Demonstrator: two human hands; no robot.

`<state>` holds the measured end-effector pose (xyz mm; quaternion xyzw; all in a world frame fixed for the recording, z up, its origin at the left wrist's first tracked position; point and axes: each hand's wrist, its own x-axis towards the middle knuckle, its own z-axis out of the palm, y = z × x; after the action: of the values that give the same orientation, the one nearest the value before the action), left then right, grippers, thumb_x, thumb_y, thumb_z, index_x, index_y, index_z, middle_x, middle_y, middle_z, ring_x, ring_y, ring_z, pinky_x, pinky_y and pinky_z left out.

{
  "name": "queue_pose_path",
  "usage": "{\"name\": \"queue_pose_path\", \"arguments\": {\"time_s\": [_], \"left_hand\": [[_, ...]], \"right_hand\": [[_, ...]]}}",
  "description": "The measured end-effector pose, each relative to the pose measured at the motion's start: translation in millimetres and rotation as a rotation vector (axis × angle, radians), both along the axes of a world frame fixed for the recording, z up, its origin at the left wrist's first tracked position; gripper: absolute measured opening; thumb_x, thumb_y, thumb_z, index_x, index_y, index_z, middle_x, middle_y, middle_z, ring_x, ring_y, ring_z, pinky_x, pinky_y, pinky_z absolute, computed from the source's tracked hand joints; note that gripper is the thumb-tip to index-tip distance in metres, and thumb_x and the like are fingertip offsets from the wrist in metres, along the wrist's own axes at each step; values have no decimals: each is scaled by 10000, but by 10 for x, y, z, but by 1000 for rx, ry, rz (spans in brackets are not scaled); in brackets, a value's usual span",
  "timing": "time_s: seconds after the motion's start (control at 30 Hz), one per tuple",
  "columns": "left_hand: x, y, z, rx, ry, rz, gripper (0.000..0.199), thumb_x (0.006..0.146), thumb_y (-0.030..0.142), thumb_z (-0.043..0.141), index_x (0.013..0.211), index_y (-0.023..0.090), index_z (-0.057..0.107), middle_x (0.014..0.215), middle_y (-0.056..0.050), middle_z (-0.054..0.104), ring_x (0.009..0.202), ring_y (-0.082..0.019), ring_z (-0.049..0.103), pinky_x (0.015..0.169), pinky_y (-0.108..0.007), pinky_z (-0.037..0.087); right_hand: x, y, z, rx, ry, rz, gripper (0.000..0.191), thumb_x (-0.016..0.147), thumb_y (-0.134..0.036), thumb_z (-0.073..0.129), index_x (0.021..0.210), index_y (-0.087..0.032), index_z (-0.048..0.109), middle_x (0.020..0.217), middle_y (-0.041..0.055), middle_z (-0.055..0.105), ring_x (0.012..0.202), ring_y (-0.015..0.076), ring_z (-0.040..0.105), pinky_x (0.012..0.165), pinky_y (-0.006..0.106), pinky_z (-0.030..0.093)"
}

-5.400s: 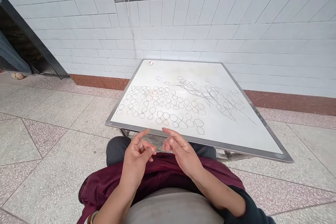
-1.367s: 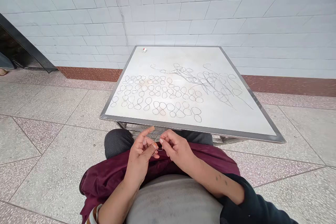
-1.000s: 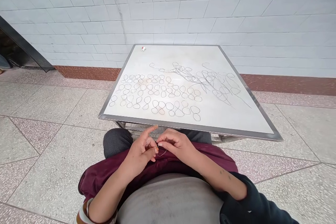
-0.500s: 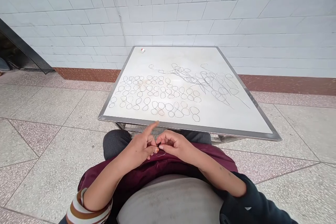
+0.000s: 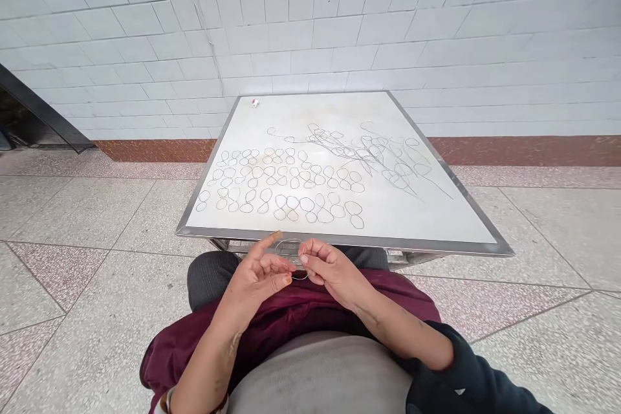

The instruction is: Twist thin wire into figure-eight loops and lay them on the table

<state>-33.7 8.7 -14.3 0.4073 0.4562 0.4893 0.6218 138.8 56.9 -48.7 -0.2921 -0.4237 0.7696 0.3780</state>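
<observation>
Over my lap, just short of the table's near edge, both hands work on a thin wire [image 5: 301,279] bent in a curve. My right hand [image 5: 330,268] is closed, thumb and forefinger pinching the wire. My left hand [image 5: 259,275] has its thumb and curled fingers closed at the lower part of the wire, while its index finger points out toward the table. Part of the wire is hidden behind the fingers. On the white table lie rows of wire figure-eight loops [image 5: 292,208] and, farther right, a tangle of longer looped wires [image 5: 371,149].
The white table [image 5: 417,223] has a grey metal rim and stands close to a tiled wall [image 5: 334,45]. A small red-and-white object [image 5: 255,103] sits in its far left corner. Speckled floor tiles [image 5: 136,220] surround it. A dark opening [image 5: 29,116] is at far left.
My hands have moved slightly apart and up, and more of the wire's curve shows between them. The view has tilted a little upward. The loops on the table look the same.
</observation>
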Motion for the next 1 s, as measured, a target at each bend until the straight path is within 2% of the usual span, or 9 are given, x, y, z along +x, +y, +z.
{"name": "queue_pose_path", "arguments": {"time_s": [0.07, 0.13, 0.3, 0.4, 0.63, 1.0], "left_hand": [[99, -47, -97, -10, -40, 145, 582, 698, 237, 788, 1241, 213, 583, 831, -35, 708, 803, -142, 611, 801, -281, 461], [196, -73, -180, -21, -84, 259, 488, 711, 237, 777, 1174, 208, 625, 802, -19, 698, 759, -126, 605, 764, -265, 469], [323, -83, -245, 21, -133, 403, 473, 731, 214, 760, 1180, 210, 609, 825, -2, 696, 703, -89, 567, 731, -233, 469], [356, -91, -213, 39, -117, 444, 476, 732, 214, 758, 1182, 215, 603, 827, -3, 700, 718, -91, 566, 710, -216, 462], [394, -123, -179, 54, -69, 460, 497, 751, 223, 739, 1219, 242, 572, 845, 4, 683, 762, -96, 565, 771, -231, 464], [392, -126, -174, 53, -59, 465, 501, 772, 224, 715, 1244, 248, 547, 887, -1, 686, 757, -97, 532, 763, -227, 450]], "right_hand": [[-29, -8, 9, -24, 35, -37, 163, 809, -307, 700, 831, -188, 590, 667, -58, 420, 528, 62, 278, 461, 211, 196], [-52, -19, 17, -33, 49, -54, 165, 808, -307, 702, 821, -188, 588, 630, -65, 403, 518, 62, 276, 459, 209, 202], [-80, -58, 18, -41, 68, -83, 175, 813, -319, 698, 829, -193, 579, 597, -71, 398, 506, 63, 289, 456, 204, 220], [-87, -80, 15, -37, 77, -82, 178, 818, -325, 694, 830, -193, 576, 621, -65, 415, 519, 63, 302, 458, 200, 229], [-116, -117, 11, 12, 52, -61, 169, 833, -327, 682, 839, -198, 574, 668, -57, 442, 533, 61, 341, 474, 201, 264], [-148, -153, -111, 159, -13, -111, 160, 890, -364, 607, 946, -221, 562, 744, -43, 494, 518, 65, 388, 494, 224, 319]]}}
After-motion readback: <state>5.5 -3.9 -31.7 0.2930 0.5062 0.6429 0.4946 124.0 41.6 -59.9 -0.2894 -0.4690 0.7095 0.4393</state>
